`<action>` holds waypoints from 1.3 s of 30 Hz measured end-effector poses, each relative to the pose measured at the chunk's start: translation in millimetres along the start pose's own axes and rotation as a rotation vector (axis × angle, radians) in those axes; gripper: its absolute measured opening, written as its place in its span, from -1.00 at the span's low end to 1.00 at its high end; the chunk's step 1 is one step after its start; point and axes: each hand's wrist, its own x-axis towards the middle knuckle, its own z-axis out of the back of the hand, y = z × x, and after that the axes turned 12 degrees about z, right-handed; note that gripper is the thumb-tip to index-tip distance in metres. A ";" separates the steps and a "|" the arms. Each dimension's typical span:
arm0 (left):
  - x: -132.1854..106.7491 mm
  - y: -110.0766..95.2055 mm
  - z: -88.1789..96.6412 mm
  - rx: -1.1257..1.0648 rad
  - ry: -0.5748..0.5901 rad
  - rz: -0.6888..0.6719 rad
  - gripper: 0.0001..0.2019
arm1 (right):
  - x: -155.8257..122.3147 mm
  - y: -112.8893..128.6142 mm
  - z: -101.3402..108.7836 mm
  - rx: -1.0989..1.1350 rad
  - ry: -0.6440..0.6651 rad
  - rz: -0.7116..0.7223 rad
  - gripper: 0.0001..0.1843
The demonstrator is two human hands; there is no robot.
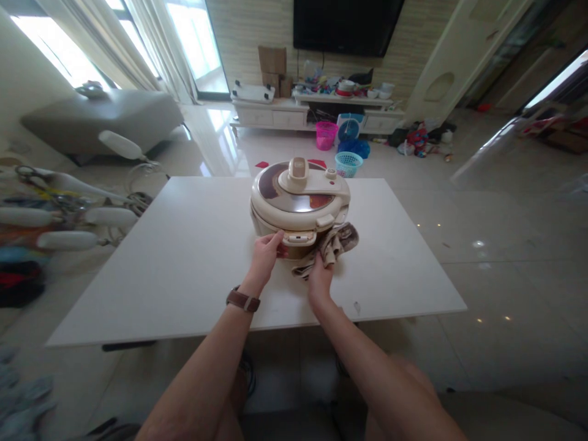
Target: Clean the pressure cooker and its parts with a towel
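Observation:
A cream and brown electric pressure cooker [271,214] stands upright on the white table [184,257], its lid on. My left hand [266,256] grips the small handle at the cooker's front, thumb on top and fingers partly hidden beneath. In my right hand [320,275] is a crumpled brown and beige cloth [339,244], held against the cooker's lower right side. Some of the right fingers are covered by the cloth.
Beyond the table, a pink basket [326,136] and a light blue basket [348,164] sit on the tiled floor. A cluttered low cabinet [271,115] stands under the television [346,24]. White lamp arms [92,184] lie to the left.

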 end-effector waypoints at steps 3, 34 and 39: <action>-0.3 -5.1 6.9 0.059 -0.053 -0.041 -0.61 | -50.7 -2.1 -6.4 0.038 0.098 -0.091 -0.48; 1.6 2.7 4.4 0.001 -0.120 -0.091 -0.62 | -24.6 55.2 7.6 0.053 0.130 0.104 -0.46; 0.5 3.0 3.6 -0.002 -0.109 -0.076 -0.61 | 27.5 47.5 9.8 -0.036 0.035 0.060 -0.48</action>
